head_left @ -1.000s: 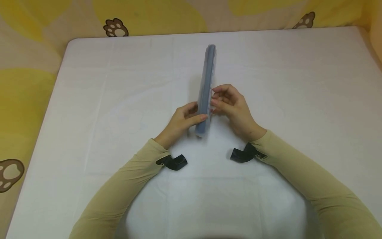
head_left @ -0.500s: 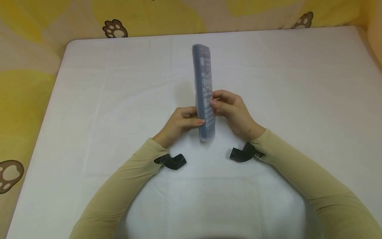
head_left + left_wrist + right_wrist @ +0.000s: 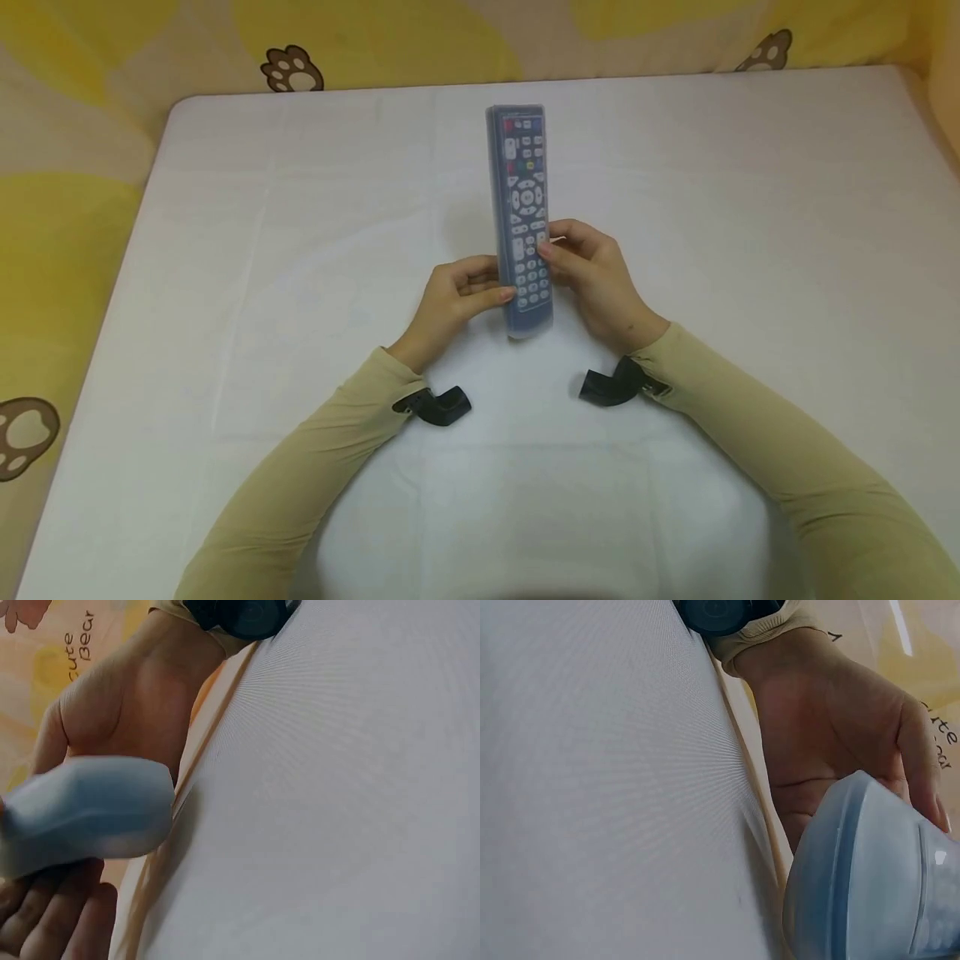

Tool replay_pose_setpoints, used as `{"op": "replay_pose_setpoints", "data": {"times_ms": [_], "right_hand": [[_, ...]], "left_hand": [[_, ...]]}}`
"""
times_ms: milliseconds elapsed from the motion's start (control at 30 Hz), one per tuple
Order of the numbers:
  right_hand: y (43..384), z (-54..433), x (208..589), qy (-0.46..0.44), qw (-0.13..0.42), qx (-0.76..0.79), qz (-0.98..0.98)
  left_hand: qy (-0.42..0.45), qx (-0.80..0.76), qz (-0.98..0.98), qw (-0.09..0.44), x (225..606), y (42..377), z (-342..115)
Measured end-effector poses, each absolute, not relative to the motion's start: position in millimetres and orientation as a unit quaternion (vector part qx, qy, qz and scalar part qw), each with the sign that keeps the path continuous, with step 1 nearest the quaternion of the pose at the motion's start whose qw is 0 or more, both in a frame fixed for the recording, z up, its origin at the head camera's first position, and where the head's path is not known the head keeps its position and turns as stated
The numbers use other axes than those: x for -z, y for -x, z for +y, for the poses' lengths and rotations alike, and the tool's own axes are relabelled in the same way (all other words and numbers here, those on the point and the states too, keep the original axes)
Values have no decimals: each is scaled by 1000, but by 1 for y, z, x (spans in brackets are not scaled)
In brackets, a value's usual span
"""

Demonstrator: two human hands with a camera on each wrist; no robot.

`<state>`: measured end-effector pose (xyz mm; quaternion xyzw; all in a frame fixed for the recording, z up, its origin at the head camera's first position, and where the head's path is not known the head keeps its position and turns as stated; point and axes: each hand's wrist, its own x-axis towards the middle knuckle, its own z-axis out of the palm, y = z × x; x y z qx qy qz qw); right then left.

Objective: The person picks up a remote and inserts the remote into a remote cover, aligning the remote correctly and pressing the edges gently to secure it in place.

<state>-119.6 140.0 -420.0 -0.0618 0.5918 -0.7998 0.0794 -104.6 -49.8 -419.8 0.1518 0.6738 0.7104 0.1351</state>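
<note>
A dark blue-grey remote control in a translucent cover is held up over the white table, its button side facing the head camera. My left hand grips its lower left edge, thumb on the front and fingers behind. On the other edge, a little higher, my right hand pinches it with the thumb over the buttons. The left wrist view shows the lower end of the remote control between thumb and fingers. In the right wrist view the covered end of the remote control lies in front of the palm.
A white cloth covers the table. Yellow fabric with paw prints hangs behind and to the left. A black camera mount sits on the left wrist and another on the right wrist.
The remote control has turned about its long axis, from its narrow side showing to its button face showing. Both hands have kept hold and stayed nearly in place.
</note>
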Motion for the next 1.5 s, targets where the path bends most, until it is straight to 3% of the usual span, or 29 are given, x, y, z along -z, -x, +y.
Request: {"op": "replay_pose_setpoints", "data": {"times_ms": [300,867,1233,1500], "right_hand": [[120,140,420,48,60,805,589],[121,140,418,23,80,794,602],[122,141,419,10,101,744,660],[122,142,419,2,110,718,687]], "left_hand": [[-127,-676,723,74,421,107,-48],[-115,-679,716,110,423,110,-49],[-60,-651,746,130,421,116,-53],[-90,-533,835,103,418,119,-60]]}}
